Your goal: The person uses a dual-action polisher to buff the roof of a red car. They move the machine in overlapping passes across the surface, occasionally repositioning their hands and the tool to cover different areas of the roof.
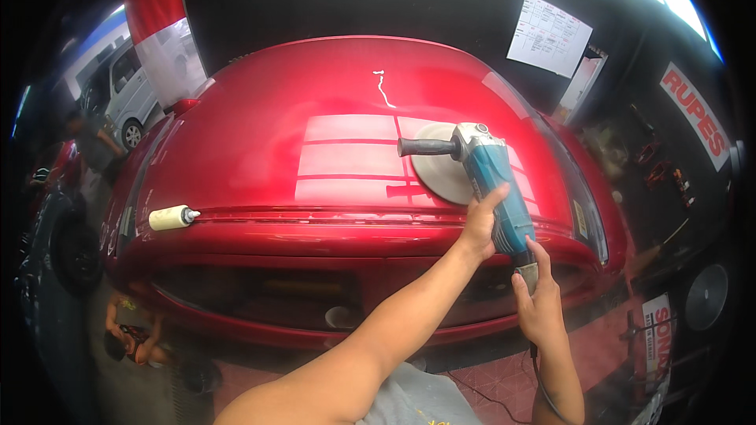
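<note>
A teal and black electric polisher [504, 189] is in both my hands, its round pale pad [441, 177] against the glossy red car roof [260, 142]. My left hand [482, 224] is wrapped round the lower side of the tool's body. Closer to me, my right hand [539, 291] grips the rear end, where the cord [539, 366] leaves. The black side handle [425, 146] sticks out to the left with no hand on it. A thin white streak of liquid [383, 88] lies on the roof beyond the pad.
A cream squeeze bottle [169, 218] lies on its side near the roof's left rear edge. Below left, a person [138, 342] is crouched by the car; another person [96, 142] is farther off. A white van [134, 98] stands outside. Wall signs are at right.
</note>
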Motion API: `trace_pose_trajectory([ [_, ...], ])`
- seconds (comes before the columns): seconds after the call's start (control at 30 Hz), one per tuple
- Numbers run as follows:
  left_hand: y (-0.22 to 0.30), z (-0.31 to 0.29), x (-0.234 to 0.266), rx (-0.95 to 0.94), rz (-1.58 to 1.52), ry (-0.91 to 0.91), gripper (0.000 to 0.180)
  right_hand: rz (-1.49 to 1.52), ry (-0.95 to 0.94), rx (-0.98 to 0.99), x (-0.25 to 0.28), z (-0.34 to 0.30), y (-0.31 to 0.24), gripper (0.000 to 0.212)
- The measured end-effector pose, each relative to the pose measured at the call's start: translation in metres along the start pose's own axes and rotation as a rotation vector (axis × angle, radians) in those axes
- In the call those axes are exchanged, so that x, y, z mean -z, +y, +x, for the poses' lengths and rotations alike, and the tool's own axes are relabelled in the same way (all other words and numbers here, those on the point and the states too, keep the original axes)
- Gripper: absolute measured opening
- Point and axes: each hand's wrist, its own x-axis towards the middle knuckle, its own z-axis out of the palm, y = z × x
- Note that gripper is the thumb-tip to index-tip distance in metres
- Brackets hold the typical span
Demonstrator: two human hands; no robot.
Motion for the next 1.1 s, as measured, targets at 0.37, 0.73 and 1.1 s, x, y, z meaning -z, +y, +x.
trace_pose_trajectory([
  [0.37, 0.012, -0.014, 0.012, -0.118, 0.003, 0.047, 0.044, -0.05, -0.065, 0.071, -0.007, 0.002, -0.006, 0.072],
  [0.73, 0.093, -0.04, 0.051, -0.247, -0.039, 0.135, 0.05, -0.087, -0.295, 0.116, -0.045, 0.031, -0.06, 0.075],
  [1.1, 0.214, -0.097, 0.079, -0.49, 0.063, 0.199, 0.057, -0.163, -0.409, 0.435, -0.126, 0.066, -0.116, 0.075],
])
